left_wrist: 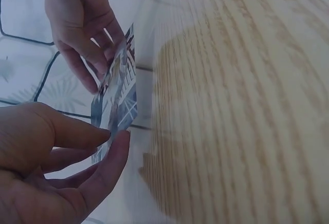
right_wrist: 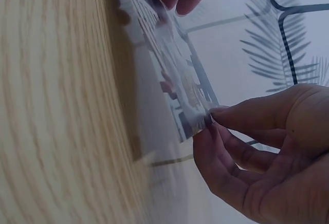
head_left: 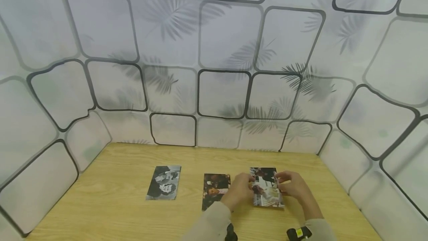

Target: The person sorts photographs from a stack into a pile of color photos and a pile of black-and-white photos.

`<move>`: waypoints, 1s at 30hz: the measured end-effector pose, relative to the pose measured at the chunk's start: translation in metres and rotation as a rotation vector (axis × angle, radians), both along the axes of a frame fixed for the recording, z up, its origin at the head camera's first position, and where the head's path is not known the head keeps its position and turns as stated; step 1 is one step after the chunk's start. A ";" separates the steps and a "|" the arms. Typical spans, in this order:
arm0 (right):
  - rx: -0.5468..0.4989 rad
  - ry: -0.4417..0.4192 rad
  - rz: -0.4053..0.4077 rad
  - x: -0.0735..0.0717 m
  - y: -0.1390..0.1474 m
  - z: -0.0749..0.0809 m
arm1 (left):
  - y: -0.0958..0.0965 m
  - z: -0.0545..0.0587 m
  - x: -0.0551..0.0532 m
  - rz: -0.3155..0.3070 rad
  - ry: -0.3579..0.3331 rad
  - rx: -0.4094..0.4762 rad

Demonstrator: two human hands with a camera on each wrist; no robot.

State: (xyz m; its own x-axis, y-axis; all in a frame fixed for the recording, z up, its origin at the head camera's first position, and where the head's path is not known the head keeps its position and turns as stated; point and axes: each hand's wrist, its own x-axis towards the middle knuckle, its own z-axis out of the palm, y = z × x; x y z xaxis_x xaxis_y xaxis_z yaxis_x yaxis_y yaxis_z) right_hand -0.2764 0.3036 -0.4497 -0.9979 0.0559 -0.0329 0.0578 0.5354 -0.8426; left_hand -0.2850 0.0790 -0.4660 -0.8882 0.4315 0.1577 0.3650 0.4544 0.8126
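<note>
A colour photo print (head_left: 265, 189) is held just above the table by both hands, one at each long side. The left hand (head_left: 240, 189) pinches its left edge between thumb and fingers; the left wrist view shows the print (left_wrist: 126, 93) raised off the wood. From the other side the right hand (right_wrist: 257, 152) pinches the opposite edge with thumb and fingertips. Next to the left hand lies a second colour photo (head_left: 214, 189), partly covered by the left forearm. Farther left, a black-and-white photo (head_left: 164, 183) of faces lies flat.
The photos are on a light wood-grain table (head_left: 117, 211). Around its back and sides hang pale walls (head_left: 224, 96) patterned with dark rounded squares and palm leaves. Dark bands sit at both wrists, the right one (head_left: 298, 233) with a yellow patch.
</note>
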 end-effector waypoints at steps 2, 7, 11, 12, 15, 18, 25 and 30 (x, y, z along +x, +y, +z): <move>-0.004 -0.008 0.001 0.000 0.001 -0.001 | 0.001 -0.002 0.001 -0.004 -0.010 -0.009; -0.007 -0.040 0.003 0.000 0.004 -0.002 | 0.003 -0.005 0.003 -0.031 -0.058 -0.010; 0.017 -0.051 0.003 -0.002 0.004 -0.002 | 0.003 -0.003 0.004 -0.043 -0.072 -0.007; 0.026 -0.049 0.004 -0.003 0.004 -0.002 | 0.003 -0.003 0.004 -0.041 -0.072 -0.009; 0.050 -0.041 0.009 -0.005 0.004 -0.003 | 0.003 -0.002 0.003 -0.036 -0.060 -0.016; 0.059 -0.039 0.008 -0.006 0.004 -0.003 | 0.002 -0.001 0.004 -0.025 -0.055 -0.026; 0.109 -0.024 0.023 -0.006 0.004 -0.005 | 0.003 -0.002 0.004 -0.016 -0.091 -0.014; 0.114 -0.033 0.018 -0.005 0.006 -0.003 | 0.006 -0.002 0.003 -0.023 -0.088 -0.017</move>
State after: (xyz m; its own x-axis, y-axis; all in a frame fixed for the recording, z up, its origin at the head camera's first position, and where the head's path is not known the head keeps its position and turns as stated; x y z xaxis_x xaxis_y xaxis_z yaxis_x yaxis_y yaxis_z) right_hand -0.2815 0.3095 -0.4530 -0.9972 0.0433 -0.0604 0.0742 0.6288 -0.7740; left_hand -0.2820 0.0850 -0.4681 -0.8880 0.4541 0.0720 0.3031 0.4606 0.8343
